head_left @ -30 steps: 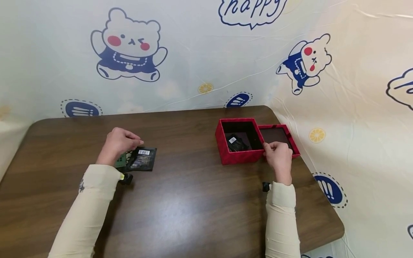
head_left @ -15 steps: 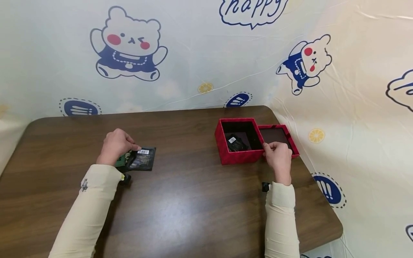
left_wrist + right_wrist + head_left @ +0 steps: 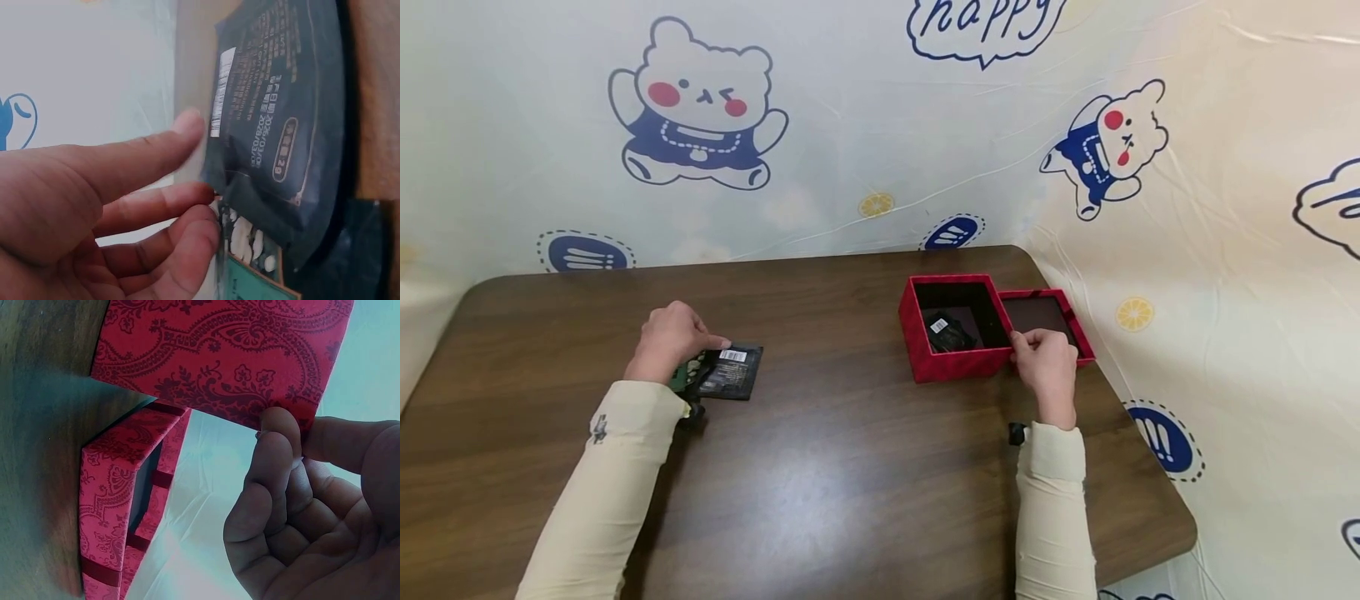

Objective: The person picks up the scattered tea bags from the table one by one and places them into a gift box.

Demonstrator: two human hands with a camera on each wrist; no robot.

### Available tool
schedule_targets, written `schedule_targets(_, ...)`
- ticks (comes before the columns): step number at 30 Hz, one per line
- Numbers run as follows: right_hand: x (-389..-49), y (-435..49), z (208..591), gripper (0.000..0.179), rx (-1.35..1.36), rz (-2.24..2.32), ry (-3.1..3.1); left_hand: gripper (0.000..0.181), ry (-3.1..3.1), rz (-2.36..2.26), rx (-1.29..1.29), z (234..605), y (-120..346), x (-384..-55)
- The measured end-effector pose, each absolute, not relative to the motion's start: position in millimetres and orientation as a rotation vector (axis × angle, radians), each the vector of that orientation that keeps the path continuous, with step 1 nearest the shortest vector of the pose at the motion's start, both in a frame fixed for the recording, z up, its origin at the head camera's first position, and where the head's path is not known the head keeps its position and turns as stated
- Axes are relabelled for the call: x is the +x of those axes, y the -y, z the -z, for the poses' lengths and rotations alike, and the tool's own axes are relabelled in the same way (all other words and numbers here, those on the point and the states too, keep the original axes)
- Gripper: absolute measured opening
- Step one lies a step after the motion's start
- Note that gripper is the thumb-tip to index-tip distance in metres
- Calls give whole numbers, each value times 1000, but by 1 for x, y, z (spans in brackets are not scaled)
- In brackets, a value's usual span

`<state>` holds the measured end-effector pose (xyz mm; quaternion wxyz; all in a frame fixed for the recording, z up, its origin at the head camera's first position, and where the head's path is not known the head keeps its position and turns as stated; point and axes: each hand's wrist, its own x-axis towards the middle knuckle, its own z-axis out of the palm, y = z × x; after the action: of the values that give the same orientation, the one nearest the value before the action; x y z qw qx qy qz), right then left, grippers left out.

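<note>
At the left of the table, a black sachet with a barcode [image 3: 730, 375] lies over a sachet with a green label [image 3: 681, 377]. My left hand [image 3: 673, 333] is at their far edge. In the left wrist view its index finger [image 3: 187, 195] reaches the edge of the sachets, while the thumb [image 3: 187, 125] stands apart from it. To the right, my right hand [image 3: 1048, 367] holds the near right corner of a red patterned box [image 3: 962, 365] between thumb and fingers. Inside that box lies a black sachet [image 3: 947, 333].
A shallow red lid [image 3: 1037, 315] lies inside up, close against the right side of the box. The brown wooden table [image 3: 827, 467] ends at a printed cloth wall [image 3: 850, 125] behind and to the right.
My left hand has come down slightly onto the far edge of the sachets, and the upper one has shifted a little. The right hand stays at the box corner.
</note>
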<state>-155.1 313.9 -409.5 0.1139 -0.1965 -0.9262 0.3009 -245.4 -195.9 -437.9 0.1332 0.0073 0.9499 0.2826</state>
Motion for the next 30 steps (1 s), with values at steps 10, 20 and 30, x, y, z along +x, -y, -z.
schedule_targets(10,-156,-314,409,34,-583,-877,2718,30,-2732,-809,29,436,192,-247)
schedule_targets(20,-156,-315,410,35,-586,-885,2727,22,-2623,-983,75,430,202,-248)
schedule_targets(30,-156,-315,410,35,-593,-893,2728,21,-2433,-1126,82,427,204,-251)
